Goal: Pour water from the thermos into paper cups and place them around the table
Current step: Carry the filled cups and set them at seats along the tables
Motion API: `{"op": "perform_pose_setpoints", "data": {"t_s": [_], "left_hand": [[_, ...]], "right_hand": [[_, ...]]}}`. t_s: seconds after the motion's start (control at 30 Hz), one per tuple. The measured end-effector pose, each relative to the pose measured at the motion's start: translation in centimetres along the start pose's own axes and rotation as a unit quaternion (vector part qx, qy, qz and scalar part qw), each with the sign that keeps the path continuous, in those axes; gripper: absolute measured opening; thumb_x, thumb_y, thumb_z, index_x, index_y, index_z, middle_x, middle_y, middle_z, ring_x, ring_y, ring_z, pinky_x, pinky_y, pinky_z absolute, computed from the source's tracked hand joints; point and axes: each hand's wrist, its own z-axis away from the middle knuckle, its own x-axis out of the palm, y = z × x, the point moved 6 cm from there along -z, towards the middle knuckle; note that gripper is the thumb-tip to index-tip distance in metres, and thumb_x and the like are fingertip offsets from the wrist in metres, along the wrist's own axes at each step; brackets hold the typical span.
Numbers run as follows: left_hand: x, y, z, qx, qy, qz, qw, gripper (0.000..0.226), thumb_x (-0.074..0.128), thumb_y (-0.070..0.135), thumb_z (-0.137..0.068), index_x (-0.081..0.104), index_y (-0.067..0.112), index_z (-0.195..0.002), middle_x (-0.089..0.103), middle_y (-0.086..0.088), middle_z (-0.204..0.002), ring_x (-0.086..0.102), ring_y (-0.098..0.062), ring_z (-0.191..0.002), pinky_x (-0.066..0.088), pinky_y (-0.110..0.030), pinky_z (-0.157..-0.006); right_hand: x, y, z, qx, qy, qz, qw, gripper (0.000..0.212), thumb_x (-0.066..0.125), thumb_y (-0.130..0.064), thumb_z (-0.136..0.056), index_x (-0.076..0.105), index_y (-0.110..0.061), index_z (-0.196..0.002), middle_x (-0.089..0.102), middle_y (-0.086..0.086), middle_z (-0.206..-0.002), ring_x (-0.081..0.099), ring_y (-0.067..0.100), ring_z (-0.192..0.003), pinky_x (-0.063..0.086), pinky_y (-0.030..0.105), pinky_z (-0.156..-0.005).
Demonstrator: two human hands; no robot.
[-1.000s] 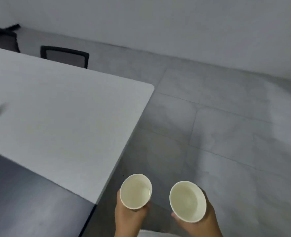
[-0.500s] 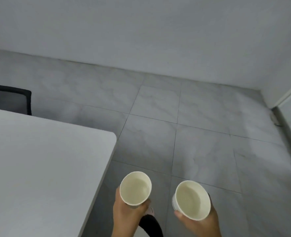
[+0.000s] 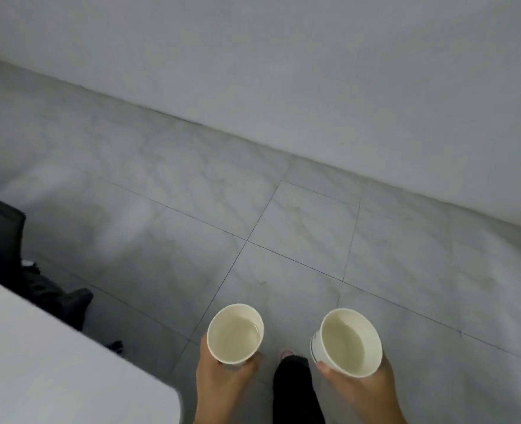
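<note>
I carry two white paper cups with water in them, both upright, above the floor. My left hand (image 3: pixel 222 381) grips the left cup (image 3: pixel 235 333) from below. My right hand (image 3: pixel 366 390) grips the right cup (image 3: pixel 349 342), which has a dark mark on its outer wall. The white table (image 3: pixel 54 362) fills the lower left corner, and its rounded corner lies just left of my left hand. The thermos is not in view.
A black office chair (image 3: pixel 5 255) stands behind the table at the left edge. Grey floor tiles (image 3: pixel 283 224) stretch ahead to a pale wall (image 3: pixel 314 71). My leg in dark trousers (image 3: pixel 296 390) shows between my hands.
The view has swung right and away from the table, which now shows only as a corner at lower left. Both cups stay held in the same grip.
</note>
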Motion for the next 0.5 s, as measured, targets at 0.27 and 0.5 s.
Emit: {"op": "perform_pose_setpoints", "data": {"t_s": [0.27,0.5], "left_hand": [[4.6,5.2,-14.2,-0.033,0.171,0.048,0.984,0.066,0.086,0.008,-0.045,0.056,0.014,-0.103,0.063,-0.008,-0.095,0.059,-0.024,-0.094,0.040,-0.031,-0.083],[3.5,7.9,-25.0,-0.078,0.268,0.074,0.957,0.067,0.085,0.002,-0.049,0.053,0.013,-0.106,0.059,-0.005,-0.093,0.052,-0.020,-0.091,0.033,-0.026,-0.079]], "right_hand": [[10.2,-5.0,-20.8,-0.087,-0.176,0.054,0.979,0.069,0.086,0.004,-0.039,0.049,-0.034,-0.084,0.058,-0.015,-0.085,0.055,-0.021,-0.074,0.039,-0.004,-0.063],[22.3,-6.3,-31.5,-0.048,-0.269,0.075,0.959,0.067,0.080,0.017,-0.043,0.051,-0.030,-0.082,0.057,-0.013,-0.084,0.054,-0.023,-0.070,0.040,-0.003,-0.058]]}}
